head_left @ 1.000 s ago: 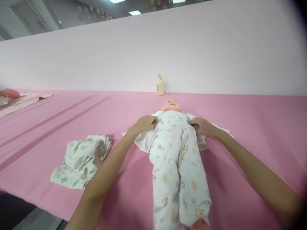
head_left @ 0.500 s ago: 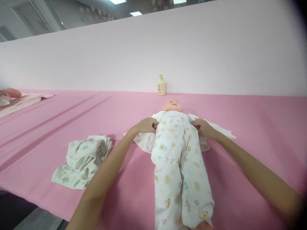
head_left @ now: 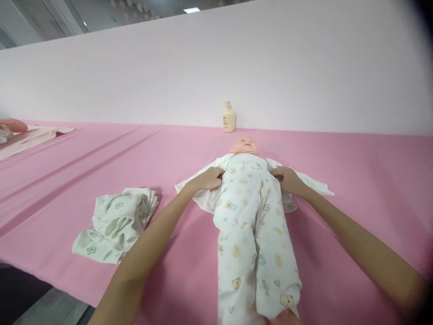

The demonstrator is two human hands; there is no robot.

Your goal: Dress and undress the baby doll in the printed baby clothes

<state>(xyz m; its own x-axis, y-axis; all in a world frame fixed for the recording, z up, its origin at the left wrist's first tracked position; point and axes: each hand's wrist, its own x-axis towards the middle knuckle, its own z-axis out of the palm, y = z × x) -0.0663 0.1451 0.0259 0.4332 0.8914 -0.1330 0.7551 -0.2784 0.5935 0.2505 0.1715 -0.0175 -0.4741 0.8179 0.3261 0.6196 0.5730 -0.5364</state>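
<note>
A baby doll [head_left: 244, 145] lies on its back, head toward the wall, with one foot showing at the bottom edge. Printed baby pants [head_left: 241, 203] with small bears cover its legs and reach high up the torso. Beneath them a white baby shirt [head_left: 207, 199] spreads out to both sides. My left hand [head_left: 210, 178] is closed at the pants' upper edge on the left, its fingertips partly hidden by the cloth. On the opposite side my right hand [head_left: 287, 179] pinches the pants' edge, thumb and fingers curled together.
Folded white printed clothing [head_left: 118, 221] lies to the left of my left forearm. A cream pump bottle [head_left: 229, 118] stands by the white wall [head_left: 152, 76]. At the far left a pale cloth [head_left: 37, 137] rests on the pink table cover [head_left: 111, 153], whose edge is lower left.
The view has tilted slightly. The left part of the shirt now shows more fully above my left wrist. Both hands stay at the sides of the pants.
</note>
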